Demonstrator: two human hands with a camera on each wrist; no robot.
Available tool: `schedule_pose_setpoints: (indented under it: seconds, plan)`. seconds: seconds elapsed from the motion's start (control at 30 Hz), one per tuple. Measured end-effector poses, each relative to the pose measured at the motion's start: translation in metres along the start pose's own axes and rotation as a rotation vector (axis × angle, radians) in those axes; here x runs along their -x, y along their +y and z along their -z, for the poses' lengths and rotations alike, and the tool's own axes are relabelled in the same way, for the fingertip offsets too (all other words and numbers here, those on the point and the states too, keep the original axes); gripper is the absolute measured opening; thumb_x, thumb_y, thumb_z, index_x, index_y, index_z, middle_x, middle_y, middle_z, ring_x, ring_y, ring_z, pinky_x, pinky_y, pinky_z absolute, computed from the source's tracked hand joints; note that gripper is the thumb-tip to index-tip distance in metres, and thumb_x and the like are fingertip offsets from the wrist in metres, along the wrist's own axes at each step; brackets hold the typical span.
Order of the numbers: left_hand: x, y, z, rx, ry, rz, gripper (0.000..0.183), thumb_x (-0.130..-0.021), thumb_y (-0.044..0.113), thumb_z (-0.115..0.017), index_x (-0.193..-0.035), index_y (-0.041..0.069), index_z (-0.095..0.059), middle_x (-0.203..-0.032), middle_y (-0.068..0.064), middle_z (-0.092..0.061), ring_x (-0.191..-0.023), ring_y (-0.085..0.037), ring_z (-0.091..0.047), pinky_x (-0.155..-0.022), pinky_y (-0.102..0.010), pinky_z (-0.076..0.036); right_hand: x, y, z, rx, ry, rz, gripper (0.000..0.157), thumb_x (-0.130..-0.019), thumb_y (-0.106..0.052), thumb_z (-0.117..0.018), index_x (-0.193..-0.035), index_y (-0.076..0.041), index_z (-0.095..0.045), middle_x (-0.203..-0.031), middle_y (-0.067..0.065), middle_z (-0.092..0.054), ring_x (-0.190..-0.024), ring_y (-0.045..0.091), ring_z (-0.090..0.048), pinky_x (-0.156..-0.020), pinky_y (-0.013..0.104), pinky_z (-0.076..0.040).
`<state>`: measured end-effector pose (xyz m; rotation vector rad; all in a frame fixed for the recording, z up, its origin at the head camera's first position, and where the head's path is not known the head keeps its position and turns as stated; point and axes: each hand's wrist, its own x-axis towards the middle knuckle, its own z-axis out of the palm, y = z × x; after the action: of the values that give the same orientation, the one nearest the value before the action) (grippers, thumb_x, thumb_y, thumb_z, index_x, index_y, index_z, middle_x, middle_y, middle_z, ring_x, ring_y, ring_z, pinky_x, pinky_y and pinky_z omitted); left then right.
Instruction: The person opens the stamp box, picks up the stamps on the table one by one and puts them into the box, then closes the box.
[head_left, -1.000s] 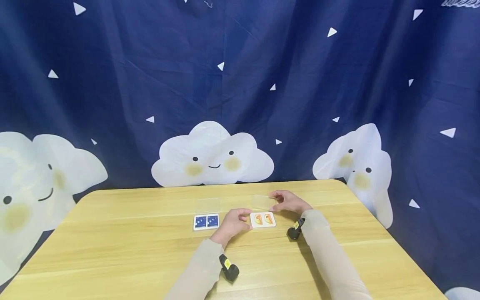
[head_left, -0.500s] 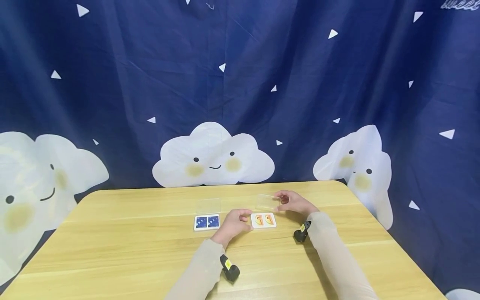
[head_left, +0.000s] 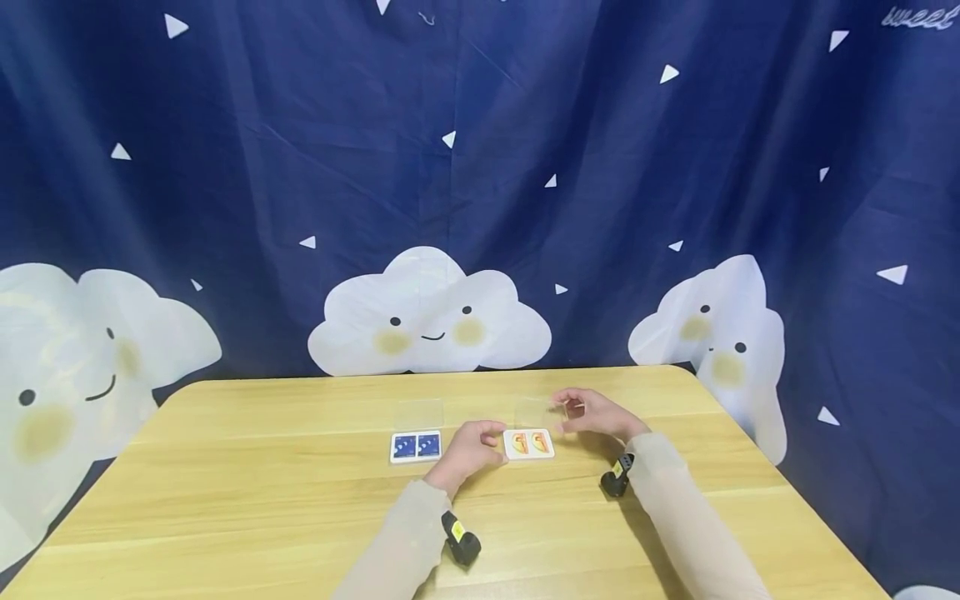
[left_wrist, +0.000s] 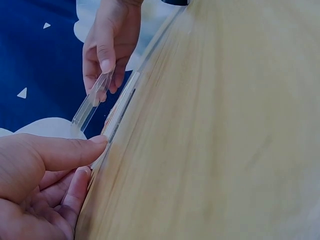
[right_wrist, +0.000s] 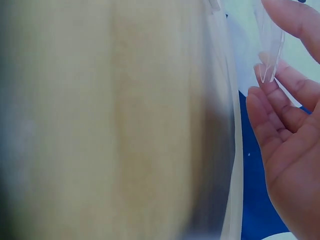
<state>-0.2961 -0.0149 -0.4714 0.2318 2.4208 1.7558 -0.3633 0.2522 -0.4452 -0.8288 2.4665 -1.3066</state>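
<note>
My left hand (head_left: 467, 450) pinches the left end of a flat white-rimmed card box (head_left: 528, 444) lying on the table, thumb at its near corner. Two matching orange-and-yellow cards show face up in it. In the left wrist view the box (left_wrist: 120, 107) appears edge-on beyond the thumb. Just behind it, my right hand (head_left: 598, 415) holds a clear plastic lid (head_left: 534, 412) by its right end, between thumb and fingers. Tilted, the lid (left_wrist: 92, 104) hangs above the table in the left wrist view. The right wrist view catches its transparent end (right_wrist: 270, 47).
Left of my left hand lies a second box (head_left: 416, 447) with two dark blue cards. Another clear lid (head_left: 420, 414) lies flat behind it. The wooden table (head_left: 262, 500) ends at a blue curtain (head_left: 480, 167) with clouds.
My right hand has shifted a little to the right with the clear lid, whose tilt has changed. The left hand stays at the orange card box. The head view has tilted slightly upward.
</note>
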Motion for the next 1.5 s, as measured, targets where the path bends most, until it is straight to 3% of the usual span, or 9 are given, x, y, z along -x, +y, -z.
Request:
schedule_pose_setpoints:
  seconds: [0.23, 0.43, 0.83, 1.13, 1.3, 1.5]
  plan:
    - [0.0, 0.002, 0.0, 0.006, -0.003, -0.006, 0.055, -0.065, -0.008, -0.075, -0.117, 0.002, -0.063, -0.096, -0.007, -0.058, -0.09, -0.02, -0.052, -0.078, -0.03, -0.049, 0.007, -0.004, -0.001, 0.034, -0.035, 0.023, 0.049, -0.076, -0.007, -0.074, -0.12, 0.007, -0.055, -0.117, 0.023, -0.059, -0.097, 0.027, -0.049, -0.088, 0.033, -0.043]
    - [0.001, 0.003, -0.001, -0.003, -0.004, 0.001, 0.055, -0.065, -0.008, -0.075, -0.117, 0.003, -0.063, -0.096, -0.006, -0.058, -0.09, -0.019, -0.052, -0.078, -0.03, -0.049, 0.011, -0.008, -0.005, 0.053, -0.059, 0.005, 0.05, -0.075, -0.006, -0.075, -0.119, 0.006, -0.056, -0.117, 0.021, -0.06, -0.1, 0.028, -0.05, -0.091, 0.037, -0.043]
    - [0.004, 0.003, 0.001, 0.005, -0.014, -0.004, 0.057, -0.065, -0.009, -0.074, -0.119, 0.0, -0.061, -0.099, -0.008, -0.058, -0.092, -0.02, -0.052, -0.078, -0.031, -0.05, 0.018, -0.018, -0.019, -0.002, -0.057, -0.046, 0.052, -0.074, -0.004, -0.075, -0.12, 0.007, -0.055, -0.115, 0.021, -0.059, -0.102, 0.028, -0.055, -0.095, 0.047, -0.04]
    - [0.003, 0.002, 0.002, 0.005, -0.014, 0.007, 0.058, -0.063, -0.006, -0.076, -0.118, 0.003, -0.062, -0.101, -0.007, -0.06, -0.092, -0.021, -0.053, -0.08, -0.032, -0.049, 0.019, -0.021, -0.029, -0.059, -0.114, -0.011, 0.052, -0.076, -0.007, -0.075, -0.122, 0.006, -0.055, -0.112, 0.02, -0.062, -0.102, 0.027, -0.057, -0.097, 0.041, -0.04]
    - [0.002, 0.001, 0.001, 0.003, -0.006, 0.008, 0.06, -0.061, -0.006, -0.078, -0.118, 0.003, -0.063, -0.102, -0.006, -0.06, -0.091, -0.02, -0.053, -0.08, -0.032, -0.048, 0.019, -0.023, -0.033, -0.085, -0.1, -0.033, 0.053, -0.074, -0.007, -0.076, -0.122, 0.004, -0.055, -0.114, 0.019, -0.062, -0.102, 0.025, -0.058, -0.097, 0.039, -0.04]
    - [0.002, 0.001, 0.001, 0.012, -0.004, 0.018, 0.061, -0.06, -0.006, -0.078, -0.119, 0.004, -0.063, -0.103, -0.006, -0.06, -0.092, -0.02, -0.052, -0.08, -0.032, -0.048, 0.018, -0.021, -0.037, -0.114, -0.056, -0.082, 0.054, -0.073, -0.005, -0.076, -0.124, 0.001, -0.057, -0.121, 0.016, -0.06, -0.11, 0.027, -0.055, -0.103, 0.049, -0.035]
